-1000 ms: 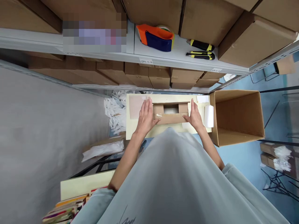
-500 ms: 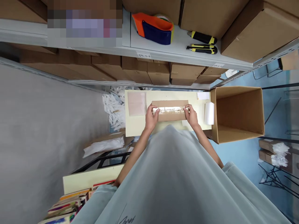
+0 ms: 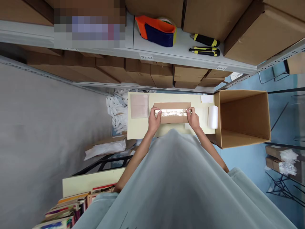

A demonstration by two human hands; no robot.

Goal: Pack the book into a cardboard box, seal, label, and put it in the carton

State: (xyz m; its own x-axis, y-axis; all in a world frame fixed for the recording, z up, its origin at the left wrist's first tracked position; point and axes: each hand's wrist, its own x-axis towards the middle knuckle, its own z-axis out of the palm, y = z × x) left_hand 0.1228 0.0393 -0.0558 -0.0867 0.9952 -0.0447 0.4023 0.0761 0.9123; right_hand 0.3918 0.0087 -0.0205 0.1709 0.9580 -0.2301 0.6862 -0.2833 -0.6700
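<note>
A flat brown cardboard box [image 3: 173,120] with a shiny strip of clear packing tape [image 3: 173,113] along its middle lies over the pale table [image 3: 140,128]. My left hand [image 3: 154,120] grips its left end, thumb on top over the tape. At the opposite end my right hand [image 3: 193,118] holds the box the same way, thumb near the tape's end. The fingers beneath the box are hidden. Left of the box is a translucent plastic sheet or bag [image 3: 139,106]. To its right stand a white roll [image 3: 213,117] and a small white label stack [image 3: 206,99].
A large open carton [image 3: 243,119] stands right of the table. Beyond it, a shelf [image 3: 183,38] bears cartons, a tape dispenser [image 3: 157,31] and cutter knives [image 3: 205,44]. Shredded white paper [image 3: 116,109] lies at left; books [image 3: 69,206] are at lower left.
Both hands keep hold of the box ends, with the right thumb shifted slightly. The box stays nearly in place; the camera view has moved a little.
</note>
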